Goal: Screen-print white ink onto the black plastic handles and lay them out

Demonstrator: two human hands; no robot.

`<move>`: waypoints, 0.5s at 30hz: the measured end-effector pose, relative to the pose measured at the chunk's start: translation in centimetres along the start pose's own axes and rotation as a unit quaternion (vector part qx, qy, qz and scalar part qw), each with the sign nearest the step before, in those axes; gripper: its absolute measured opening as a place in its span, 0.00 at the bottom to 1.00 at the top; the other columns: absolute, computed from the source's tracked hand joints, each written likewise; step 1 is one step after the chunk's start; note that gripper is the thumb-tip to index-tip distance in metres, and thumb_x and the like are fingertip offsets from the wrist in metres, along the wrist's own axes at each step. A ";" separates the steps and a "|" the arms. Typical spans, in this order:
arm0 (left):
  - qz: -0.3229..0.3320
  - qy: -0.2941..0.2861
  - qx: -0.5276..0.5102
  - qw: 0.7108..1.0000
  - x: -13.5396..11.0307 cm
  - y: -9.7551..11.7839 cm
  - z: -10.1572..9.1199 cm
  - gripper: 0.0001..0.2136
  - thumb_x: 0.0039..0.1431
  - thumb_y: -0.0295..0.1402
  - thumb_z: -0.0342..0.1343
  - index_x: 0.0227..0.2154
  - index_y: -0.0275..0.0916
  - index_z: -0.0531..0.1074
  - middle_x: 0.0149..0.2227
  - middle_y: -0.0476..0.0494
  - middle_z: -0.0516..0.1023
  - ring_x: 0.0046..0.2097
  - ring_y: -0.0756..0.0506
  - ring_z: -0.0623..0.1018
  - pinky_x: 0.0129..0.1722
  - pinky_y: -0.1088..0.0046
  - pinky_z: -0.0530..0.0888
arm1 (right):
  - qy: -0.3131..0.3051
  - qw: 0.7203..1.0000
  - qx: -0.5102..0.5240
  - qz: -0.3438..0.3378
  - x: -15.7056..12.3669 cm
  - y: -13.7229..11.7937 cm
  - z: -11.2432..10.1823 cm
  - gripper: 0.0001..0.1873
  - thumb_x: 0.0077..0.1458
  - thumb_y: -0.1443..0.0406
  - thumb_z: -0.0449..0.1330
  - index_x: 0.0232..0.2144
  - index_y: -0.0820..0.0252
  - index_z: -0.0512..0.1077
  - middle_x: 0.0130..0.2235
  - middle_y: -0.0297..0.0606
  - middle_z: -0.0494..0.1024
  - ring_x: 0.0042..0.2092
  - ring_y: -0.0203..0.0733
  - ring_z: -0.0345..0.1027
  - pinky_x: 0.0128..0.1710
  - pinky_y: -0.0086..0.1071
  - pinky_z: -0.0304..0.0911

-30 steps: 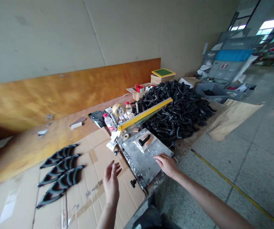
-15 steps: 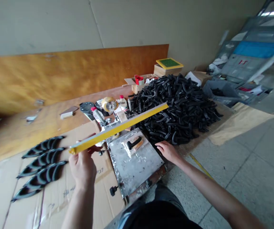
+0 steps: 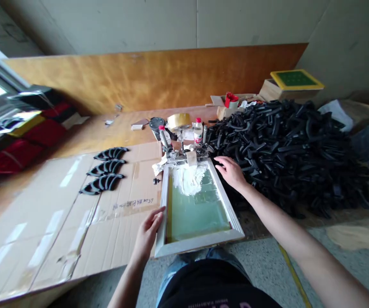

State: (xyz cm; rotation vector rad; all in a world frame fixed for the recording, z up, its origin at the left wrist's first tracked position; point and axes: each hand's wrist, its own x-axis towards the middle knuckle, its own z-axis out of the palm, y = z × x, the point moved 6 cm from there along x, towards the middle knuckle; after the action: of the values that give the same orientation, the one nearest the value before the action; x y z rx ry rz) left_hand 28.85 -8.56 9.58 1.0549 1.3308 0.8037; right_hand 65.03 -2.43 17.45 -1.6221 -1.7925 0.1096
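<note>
A screen printing frame (image 3: 200, 244) lies lowered in front of me, its green mesh (image 3: 197, 218) facing up. White ink (image 3: 189, 179) is smeared thickly over the far part of the mesh. Along the frame's left side, my left hand (image 3: 150, 226) grips the edge with thumb and fingers. My right hand (image 3: 232, 171) hovers by the far right corner of the frame, fingers loosely extended and holding nothing. A small beige block (image 3: 191, 158) stands at the far end, against the metal clamp (image 3: 174, 158). What lies under the frame is hidden.
Right of the frame rises a large pile of black curved handles (image 3: 287, 149). Three rows of similar black pieces (image 3: 104, 184) lie on cardboard (image 3: 123, 218) at left. Behind the clamp stand a red-capped bottle (image 3: 197, 131) and a tape roll (image 3: 178, 121).
The frame has swung down from its raised tilt and now covers the metal plate and the black handle on it. My right hand moved up beside the frame. The view turned left.
</note>
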 end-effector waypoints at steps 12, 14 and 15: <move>0.006 -0.009 0.011 1.000 1.2 -3.1 0.3 0.38 0.53 0.54 0.57 0.62 0.37 0.61 0.29 0.49 0.75 0.30 0.47 0.74 0.30 0.73 0.69 | -0.159 0.964 -0.208 -0.054 6.8 -5.5 9.9 0.14 0.58 0.68 0.59 0.47 0.61 0.70 0.49 0.44 0.72 0.49 0.46 0.66 0.47 0.34 0.63; 0.006 -0.012 0.013 1.000 1.4 -3.9 0.3 0.38 0.53 0.54 0.57 0.62 0.37 0.60 0.29 0.49 0.75 0.30 0.47 0.74 0.29 0.73 0.69 | -0.206 0.953 -0.218 -0.046 6.4 -5.5 10.1 0.11 0.57 0.65 0.60 0.44 0.60 0.71 0.45 0.42 0.74 0.46 0.45 0.68 0.43 0.33 0.63; 0.007 -0.013 0.015 1.000 1.6 -4.2 0.2 0.37 0.53 0.54 0.56 0.62 0.38 0.61 0.29 0.50 0.74 0.30 0.47 0.74 0.30 0.73 0.69 | -0.223 0.948 -0.221 -0.047 6.1 -5.6 10.0 0.09 0.58 0.65 0.60 0.42 0.60 0.72 0.43 0.41 0.75 0.44 0.44 0.69 0.42 0.33 0.63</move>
State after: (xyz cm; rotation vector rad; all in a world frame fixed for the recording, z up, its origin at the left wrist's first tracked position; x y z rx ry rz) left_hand 28.76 -8.60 5.09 1.0967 1.3190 0.7812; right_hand 55.11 5.77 15.42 -1.9281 -2.3673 0.0311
